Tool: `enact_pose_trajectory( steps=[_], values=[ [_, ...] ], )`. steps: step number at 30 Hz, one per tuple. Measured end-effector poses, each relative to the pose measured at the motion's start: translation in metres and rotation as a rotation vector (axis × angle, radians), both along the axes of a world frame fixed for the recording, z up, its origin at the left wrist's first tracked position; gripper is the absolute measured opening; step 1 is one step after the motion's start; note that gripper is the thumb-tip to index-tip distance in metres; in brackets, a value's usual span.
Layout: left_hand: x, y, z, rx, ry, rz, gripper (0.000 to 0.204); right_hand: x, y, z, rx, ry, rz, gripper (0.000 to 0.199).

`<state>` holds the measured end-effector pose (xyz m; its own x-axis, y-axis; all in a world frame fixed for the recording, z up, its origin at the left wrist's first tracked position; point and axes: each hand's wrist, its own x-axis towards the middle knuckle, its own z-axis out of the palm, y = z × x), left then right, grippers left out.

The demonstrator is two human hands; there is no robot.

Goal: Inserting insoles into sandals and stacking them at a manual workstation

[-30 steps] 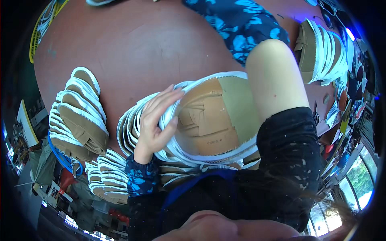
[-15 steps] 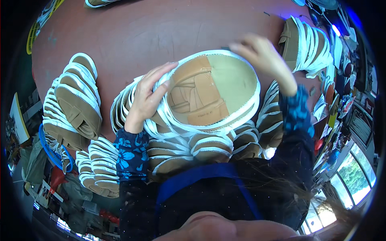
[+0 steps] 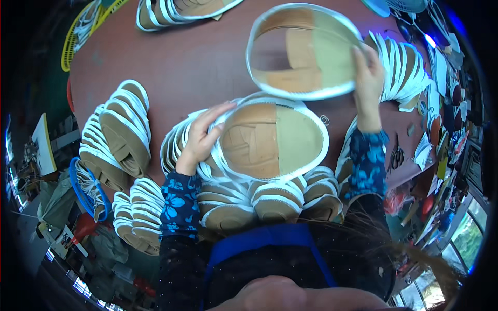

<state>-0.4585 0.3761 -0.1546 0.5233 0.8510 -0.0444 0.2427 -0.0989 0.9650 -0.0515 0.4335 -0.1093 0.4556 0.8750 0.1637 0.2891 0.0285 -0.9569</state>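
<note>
My right hand point(image 3: 369, 78) grips the toe rim of a brown shoe upper point(image 3: 334, 59), held inside-up over the far middle of the table. A pale lining fills its toe, tan leather the other end, and a white band runs round its edge. Closer to me, my left hand point(image 3: 199, 137) has its fingers spread on the left side of a stack of similar uppers. The top upper point(image 3: 301, 136) of that stack also faces inside-up. Beneath its rim, white edges of several more show.
Nested uppers point(image 3: 124, 132) stand on the left, more point(image 3: 399, 70) at the far right and others point(image 3: 225, 215) along the near edge. Another bundle point(image 3: 181, 20) sits at the far edge. Black scissors point(image 3: 396, 154) lie right on the reddish-brown table point(image 3: 202, 62); blue point(image 3: 74, 181) and yellow point(image 3: 67, 52) baskets stand beyond its left edge.
My right hand now grips an upper, which has come off the stack and moved away from me to the far right. My left hand stays on the stack.
</note>
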Motion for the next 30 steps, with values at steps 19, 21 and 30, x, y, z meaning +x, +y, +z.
enact_pose_trajectory(
  steps=[19, 21, 30],
  values=[
    [0.009, -0.018, 0.022, 0.024, 0.042, 0.090, 0.045, -0.102, -0.201, 0.019, -0.122, -0.763, 0.108, 0.025],
    [0.008, -0.022, 0.024, 0.027, 0.048, 0.106, 0.045, -0.094, -0.199, 0.030, -0.137, -0.481, 0.129, 0.025],
    [0.000, -0.014, -0.001, 0.141, 0.026, 0.088, 0.040, -0.002, -0.119, 0.038, -0.071, -0.201, -0.086, 0.024]
  ],
)
